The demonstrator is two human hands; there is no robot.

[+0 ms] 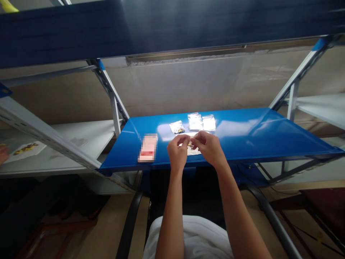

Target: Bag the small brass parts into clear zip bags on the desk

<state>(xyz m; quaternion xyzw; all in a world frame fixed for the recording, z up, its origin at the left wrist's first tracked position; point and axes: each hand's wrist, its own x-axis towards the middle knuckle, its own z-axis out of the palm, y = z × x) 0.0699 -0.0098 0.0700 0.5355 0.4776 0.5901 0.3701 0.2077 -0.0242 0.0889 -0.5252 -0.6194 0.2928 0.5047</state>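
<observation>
My left hand (pixel 178 148) and my right hand (pixel 206 144) meet close together above the front part of a blue shelf table (pixel 242 136). The fingertips of both are pinched, and what they hold is too small to make out. Beneath them lies a pale sheet (pixel 194 152), largely covered by the hands, with small yellow and dark bits showing between the fingers. Behind my left hand is a clear bag (pixel 177 127) with small yellow and dark pieces inside. Two shiny plastic bags, a left one (pixel 195 121) and a right one (pixel 208 123), lie behind the hands.
A blurred-out pink and red rectangular item (pixel 148 147) lies left of my hands. Metal posts (pixel 107 84) frame the table, with a blue shelf (pixel 172 28) overhead. On a white shelf (pixel 78 140) at left, another person's hand (pixel 3 154) is beside yellow-brown pieces (pixel 26 148).
</observation>
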